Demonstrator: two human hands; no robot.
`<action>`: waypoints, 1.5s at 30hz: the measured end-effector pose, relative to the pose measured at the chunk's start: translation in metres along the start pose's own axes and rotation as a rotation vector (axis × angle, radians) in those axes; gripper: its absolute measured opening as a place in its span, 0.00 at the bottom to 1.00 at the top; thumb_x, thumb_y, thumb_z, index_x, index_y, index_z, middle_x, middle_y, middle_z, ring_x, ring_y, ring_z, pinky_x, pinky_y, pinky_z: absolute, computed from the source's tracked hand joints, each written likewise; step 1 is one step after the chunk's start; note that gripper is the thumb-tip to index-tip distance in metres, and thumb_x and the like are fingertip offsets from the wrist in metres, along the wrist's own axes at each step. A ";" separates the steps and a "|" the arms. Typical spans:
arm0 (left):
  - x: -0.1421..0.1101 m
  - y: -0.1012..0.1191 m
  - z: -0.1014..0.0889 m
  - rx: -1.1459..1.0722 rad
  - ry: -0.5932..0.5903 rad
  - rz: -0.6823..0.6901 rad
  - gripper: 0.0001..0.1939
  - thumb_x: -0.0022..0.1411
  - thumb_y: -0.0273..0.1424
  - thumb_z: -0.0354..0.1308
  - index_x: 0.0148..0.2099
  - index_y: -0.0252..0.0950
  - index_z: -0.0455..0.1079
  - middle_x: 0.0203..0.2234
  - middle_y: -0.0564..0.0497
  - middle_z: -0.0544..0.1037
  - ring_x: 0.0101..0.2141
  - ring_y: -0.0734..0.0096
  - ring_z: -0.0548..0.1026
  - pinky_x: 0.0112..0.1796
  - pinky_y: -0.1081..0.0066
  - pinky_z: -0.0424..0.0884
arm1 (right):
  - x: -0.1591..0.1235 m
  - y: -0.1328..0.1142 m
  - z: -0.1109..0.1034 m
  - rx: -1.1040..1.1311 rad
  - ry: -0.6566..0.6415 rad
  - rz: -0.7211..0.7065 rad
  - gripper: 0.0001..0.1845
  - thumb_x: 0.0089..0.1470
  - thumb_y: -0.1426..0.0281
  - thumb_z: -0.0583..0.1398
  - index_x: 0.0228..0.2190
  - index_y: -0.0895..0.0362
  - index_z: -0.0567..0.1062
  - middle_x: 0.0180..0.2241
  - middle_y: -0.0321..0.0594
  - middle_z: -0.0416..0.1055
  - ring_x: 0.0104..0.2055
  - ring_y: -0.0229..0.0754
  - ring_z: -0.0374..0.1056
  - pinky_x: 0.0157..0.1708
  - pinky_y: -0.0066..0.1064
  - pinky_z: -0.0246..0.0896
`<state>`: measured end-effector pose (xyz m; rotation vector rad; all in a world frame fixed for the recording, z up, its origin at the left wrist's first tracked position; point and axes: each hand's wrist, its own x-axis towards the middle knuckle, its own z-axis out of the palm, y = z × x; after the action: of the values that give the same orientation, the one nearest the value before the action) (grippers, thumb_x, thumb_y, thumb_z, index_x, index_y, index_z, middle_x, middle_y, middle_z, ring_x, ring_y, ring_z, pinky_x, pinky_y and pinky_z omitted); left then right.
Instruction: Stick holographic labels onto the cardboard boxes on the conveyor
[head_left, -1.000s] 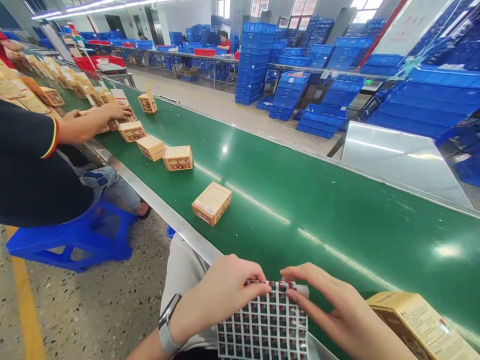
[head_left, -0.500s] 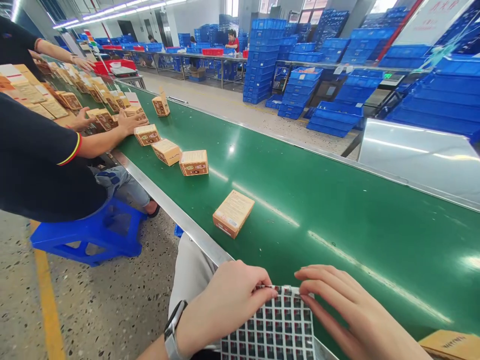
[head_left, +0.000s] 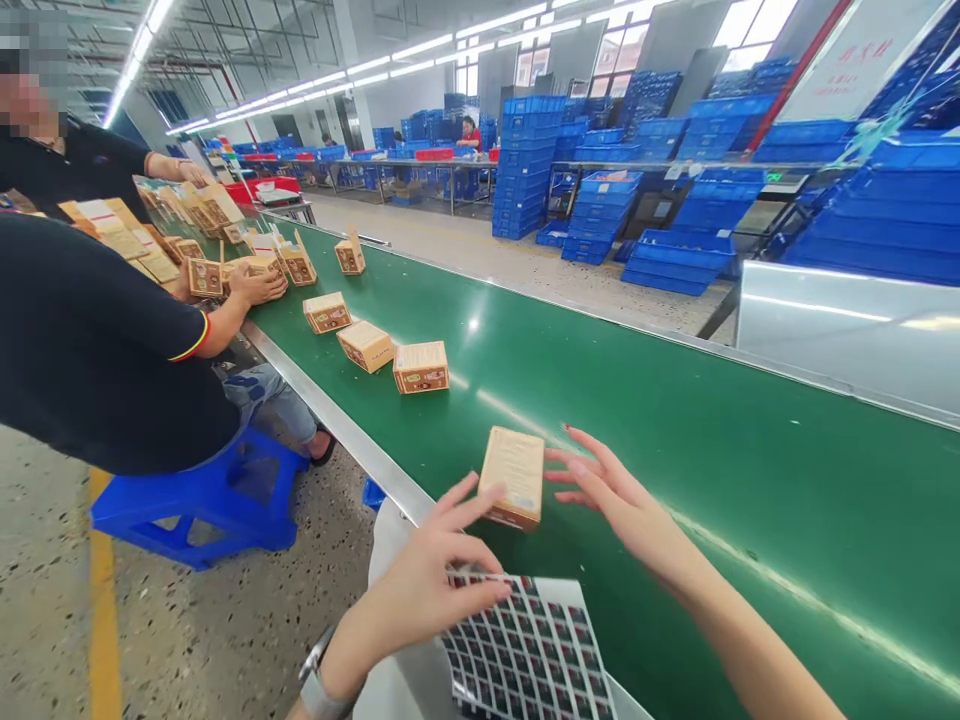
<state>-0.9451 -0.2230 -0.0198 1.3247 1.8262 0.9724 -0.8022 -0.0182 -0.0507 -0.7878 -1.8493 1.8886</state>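
My left hand pinches the upper left corner of a sheet of small dark stickers in a white grid. Its index finger reaches out to the lower left of a tan carton lying flat on the green belt. On the carton's other side is my right hand, fingers spread and empty; whether the fingertips touch the carton I cannot tell. The sheet rests over my lap at the belt's metal edge.
Three more cartons stand farther up the belt. A co-worker in a dark shirt sits at the left, hands on other cartons. Another person stands beyond. Stacked blue crates rise behind the belt.
My right hand has left the sheet's top edge and moved forward to the carton's right side. The left index finger has stretched out to the carton. The view has tilted up.
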 end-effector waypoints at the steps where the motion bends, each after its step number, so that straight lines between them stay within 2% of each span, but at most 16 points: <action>1: -0.001 -0.001 0.004 0.012 -0.020 0.034 0.02 0.58 0.29 0.67 0.31 0.39 0.80 0.67 0.52 0.64 0.70 0.46 0.50 0.59 0.46 0.65 | 0.005 -0.002 0.004 0.002 -0.021 -0.007 0.40 0.57 0.45 0.61 0.64 0.49 0.61 0.57 0.48 0.72 0.52 0.52 0.73 0.51 0.47 0.71; 3: -0.002 -0.001 0.013 0.030 -0.017 0.088 0.02 0.56 0.27 0.68 0.32 0.40 0.80 0.63 0.51 0.69 0.66 0.49 0.58 0.61 0.47 0.62 | 0.010 -0.009 0.006 -0.026 -0.060 -0.006 0.39 0.56 0.45 0.62 0.62 0.49 0.64 0.56 0.48 0.73 0.52 0.51 0.73 0.51 0.46 0.70; 6: -0.003 0.002 0.024 0.062 0.031 0.125 0.03 0.56 0.27 0.69 0.34 0.41 0.81 0.61 0.51 0.72 0.62 0.52 0.66 0.59 0.51 0.67 | 0.010 -0.017 0.003 -0.098 -0.045 0.001 0.35 0.51 0.42 0.64 0.52 0.52 0.74 0.53 0.49 0.75 0.51 0.53 0.73 0.51 0.45 0.68; 9: 0.003 0.003 0.030 0.157 0.003 0.198 0.01 0.57 0.29 0.69 0.34 0.40 0.81 0.65 0.51 0.67 0.66 0.49 0.59 0.63 0.47 0.60 | 0.008 -0.022 -0.001 -0.146 0.013 0.029 0.30 0.45 0.40 0.66 0.34 0.54 0.79 0.54 0.49 0.74 0.53 0.57 0.71 0.55 0.47 0.63; 12: 0.010 0.001 0.034 0.243 -0.057 0.255 0.01 0.60 0.29 0.67 0.34 0.38 0.80 0.67 0.49 0.63 0.69 0.48 0.53 0.66 0.44 0.51 | 0.005 -0.023 0.000 -0.150 0.040 0.088 0.30 0.41 0.39 0.67 0.26 0.54 0.78 0.55 0.48 0.74 0.53 0.58 0.70 0.54 0.46 0.63; 14: 0.012 -0.001 0.037 0.253 -0.077 0.267 0.02 0.61 0.28 0.66 0.35 0.38 0.80 0.66 0.49 0.64 0.69 0.51 0.52 0.67 0.46 0.51 | 0.003 -0.022 0.000 -0.134 0.041 0.133 0.31 0.40 0.39 0.67 0.27 0.54 0.78 0.54 0.48 0.74 0.50 0.57 0.72 0.50 0.44 0.66; 17: 0.010 0.000 0.042 0.259 -0.083 0.305 0.03 0.62 0.29 0.65 0.35 0.38 0.79 0.66 0.49 0.64 0.69 0.52 0.51 0.67 0.48 0.52 | -0.004 -0.020 -0.001 -0.114 0.030 0.161 0.29 0.44 0.41 0.67 0.29 0.54 0.77 0.54 0.47 0.74 0.47 0.54 0.73 0.45 0.40 0.69; 22: 0.000 0.006 0.049 0.307 -0.135 0.413 0.05 0.65 0.30 0.62 0.37 0.37 0.79 0.65 0.50 0.65 0.69 0.54 0.54 0.68 0.52 0.51 | -0.017 -0.022 -0.010 -0.125 0.003 0.167 0.27 0.48 0.42 0.66 0.32 0.54 0.78 0.51 0.46 0.76 0.46 0.52 0.73 0.43 0.38 0.69; 29: -0.002 0.011 0.057 0.230 -0.174 0.426 0.05 0.66 0.29 0.61 0.37 0.37 0.78 0.64 0.51 0.68 0.68 0.57 0.57 0.68 0.55 0.52 | -0.038 -0.030 -0.017 -0.183 0.047 0.191 0.28 0.48 0.40 0.65 0.30 0.54 0.75 0.54 0.47 0.75 0.45 0.52 0.73 0.39 0.37 0.70; 33: 0.000 0.016 0.053 0.179 -0.193 0.431 0.05 0.66 0.28 0.61 0.36 0.36 0.78 0.61 0.50 0.72 0.66 0.59 0.61 0.68 0.58 0.52 | -0.058 -0.028 -0.016 -0.226 0.162 0.164 0.30 0.47 0.38 0.63 0.26 0.53 0.72 0.53 0.48 0.75 0.45 0.54 0.73 0.36 0.37 0.71; 38: 0.001 0.020 0.053 0.192 -0.260 0.457 0.05 0.65 0.28 0.62 0.34 0.36 0.76 0.63 0.55 0.69 0.68 0.61 0.58 0.69 0.63 0.51 | -0.076 -0.021 -0.022 -0.194 0.310 0.223 0.32 0.47 0.40 0.64 0.41 0.53 0.79 0.49 0.48 0.78 0.47 0.55 0.72 0.43 0.40 0.70; 39: 0.001 0.020 0.054 0.198 -0.275 0.456 0.05 0.65 0.28 0.63 0.34 0.36 0.76 0.64 0.55 0.68 0.68 0.61 0.57 0.69 0.63 0.50 | -0.077 -0.020 -0.023 -0.177 0.318 0.238 0.32 0.46 0.40 0.64 0.40 0.53 0.79 0.49 0.48 0.77 0.47 0.54 0.72 0.43 0.40 0.70; 43: 0.001 0.021 0.060 0.212 -0.316 0.459 0.07 0.66 0.30 0.61 0.33 0.36 0.76 0.63 0.52 0.69 0.67 0.61 0.59 0.68 0.62 0.50 | -0.078 -0.021 -0.025 -0.138 0.291 0.255 0.27 0.45 0.42 0.66 0.27 0.54 0.75 0.53 0.47 0.75 0.45 0.53 0.72 0.38 0.36 0.68; 45: 0.000 0.022 0.064 0.214 -0.333 0.462 0.08 0.67 0.30 0.61 0.33 0.36 0.76 0.63 0.51 0.69 0.67 0.60 0.60 0.68 0.61 0.51 | -0.079 -0.023 -0.026 -0.150 0.282 0.260 0.28 0.45 0.42 0.66 0.25 0.54 0.72 0.53 0.47 0.75 0.44 0.52 0.72 0.35 0.34 0.67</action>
<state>-0.8807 -0.2067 -0.0323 1.9682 1.4277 0.7313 -0.7276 -0.0463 -0.0176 -1.3276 -1.7934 1.6877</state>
